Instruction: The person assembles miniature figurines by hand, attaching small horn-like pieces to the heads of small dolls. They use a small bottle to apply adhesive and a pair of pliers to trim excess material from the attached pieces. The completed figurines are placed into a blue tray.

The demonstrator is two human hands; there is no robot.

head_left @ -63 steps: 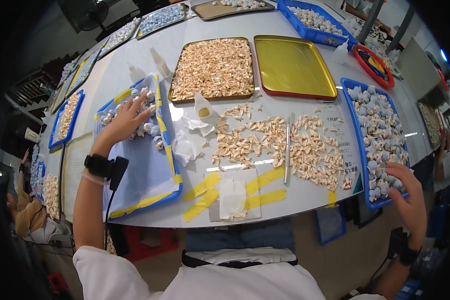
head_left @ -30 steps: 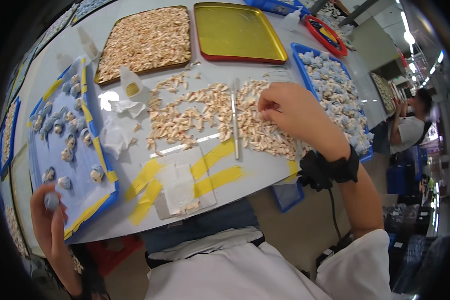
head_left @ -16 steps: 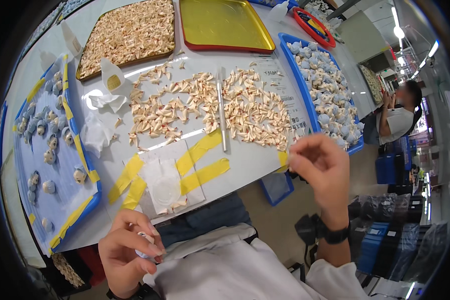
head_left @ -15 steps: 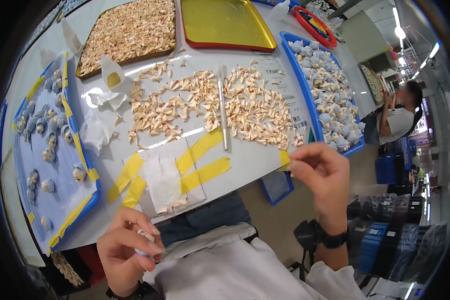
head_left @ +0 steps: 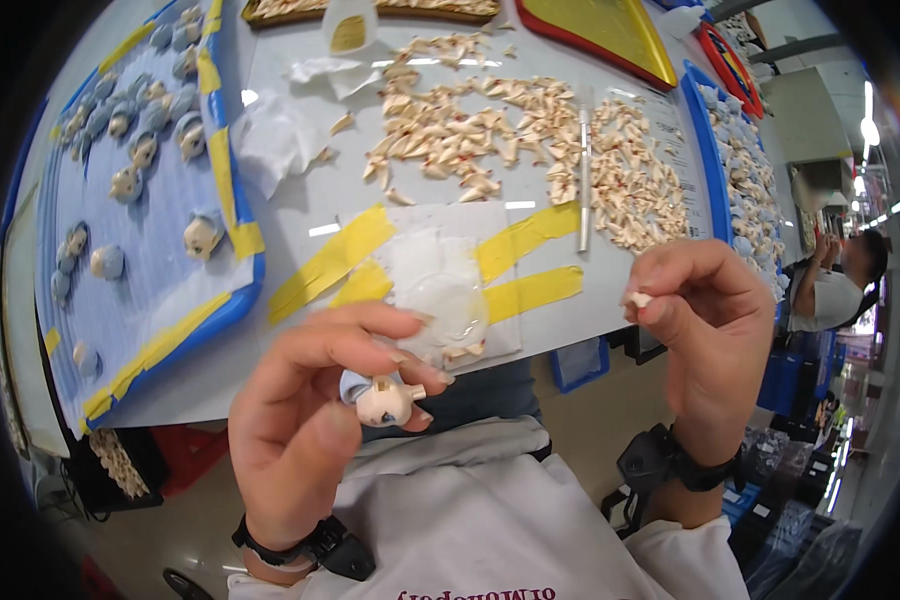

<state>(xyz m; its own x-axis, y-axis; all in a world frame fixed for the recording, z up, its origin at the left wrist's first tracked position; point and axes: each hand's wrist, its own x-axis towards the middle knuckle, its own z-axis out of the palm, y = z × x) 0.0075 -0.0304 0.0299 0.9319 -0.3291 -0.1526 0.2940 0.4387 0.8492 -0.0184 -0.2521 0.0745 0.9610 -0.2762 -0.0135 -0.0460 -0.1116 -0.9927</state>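
My left hand [head_left: 295,400] is closed around a small doll head [head_left: 382,404] with pale blue hair, tilted so its painted face and a peg-like stub show. Over to the right, my right hand [head_left: 715,325] pinches a tiny cream piece [head_left: 640,299] between thumb and fingertips; its shape is mostly covered. The two hands are apart, in front of the table edge. Between them lies a white pad [head_left: 438,285] with a round, shiny clear patch, held by yellow tape [head_left: 535,295]. Beyond it, many cream pointed pieces [head_left: 440,130], some red-tipped, are spread on the table.
A blue tray [head_left: 160,290] of doll heads stands at left, another blue tray [head_left: 712,165] at right. A silver pen-like tool [head_left: 584,180] lies among the pieces. Behind are a bottle [head_left: 349,25], crumpled tissue [head_left: 280,140] and a yellow tray [head_left: 610,30]. Another person [head_left: 835,285] sits far right.
My left hand has risen toward the pad and the doll head now shows its face. My right hand still pinches, its small piece now plainer. The whole view has shifted.
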